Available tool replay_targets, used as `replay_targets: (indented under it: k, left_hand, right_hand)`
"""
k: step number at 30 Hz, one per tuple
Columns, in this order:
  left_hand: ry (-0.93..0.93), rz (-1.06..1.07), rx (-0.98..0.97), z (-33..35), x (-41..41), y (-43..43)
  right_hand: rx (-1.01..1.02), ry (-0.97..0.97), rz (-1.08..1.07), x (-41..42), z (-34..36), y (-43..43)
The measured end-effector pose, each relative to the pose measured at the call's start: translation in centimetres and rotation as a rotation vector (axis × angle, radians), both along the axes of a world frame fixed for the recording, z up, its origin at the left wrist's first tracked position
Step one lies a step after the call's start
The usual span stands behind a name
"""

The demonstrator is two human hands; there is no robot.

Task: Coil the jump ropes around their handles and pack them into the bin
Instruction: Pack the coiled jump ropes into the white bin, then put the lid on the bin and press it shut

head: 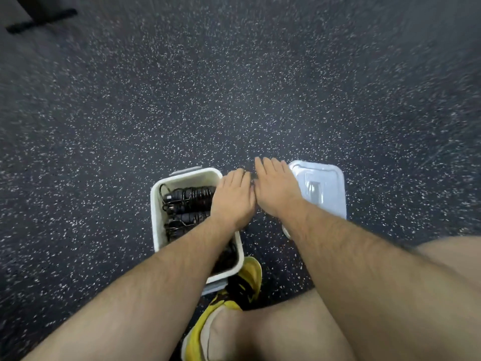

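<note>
A white bin (157, 217) stands on the floor in front of me, with several black jump ropes (191, 198) coiled around their handles lying inside. My left hand (233, 198) hovers over the bin's far right corner, back up and fingers bent downward; whatever is under them is hidden. Beside it, my right hand (276, 187) is over the floor between the bin and the lid, palm down with the fingers straight and nothing in it. The two hands almost touch.
The bin's pale translucent lid (328, 188) lies flat on the speckled dark rubber floor (234, 87), just right of my right hand. My yellow and black shoe (244, 285) sits against the bin's near corner. A black bar (41, 20) lies far left.
</note>
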State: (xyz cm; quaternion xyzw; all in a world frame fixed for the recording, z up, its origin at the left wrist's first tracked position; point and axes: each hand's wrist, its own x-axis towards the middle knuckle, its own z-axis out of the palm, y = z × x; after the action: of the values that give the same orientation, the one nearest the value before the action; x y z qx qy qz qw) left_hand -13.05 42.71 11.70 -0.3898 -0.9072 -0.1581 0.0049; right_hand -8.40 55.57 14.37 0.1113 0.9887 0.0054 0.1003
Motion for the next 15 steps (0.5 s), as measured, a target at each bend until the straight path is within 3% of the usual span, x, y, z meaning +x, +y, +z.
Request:
replay_targets:
  k: [7,15]
  left_hand:
    - [-0.291,-0.077,-0.248,-3.9,0.3,11.9]
    - [-0.575,-0.032,-0.558,-10.5,2.3,17.1]
  right_hand:
    - [-0.061,-0.209,-0.432,2.8,-5.2,10.3]
    - [-0.265,-0.501,-0.975,6.9,-10.7,14.4]
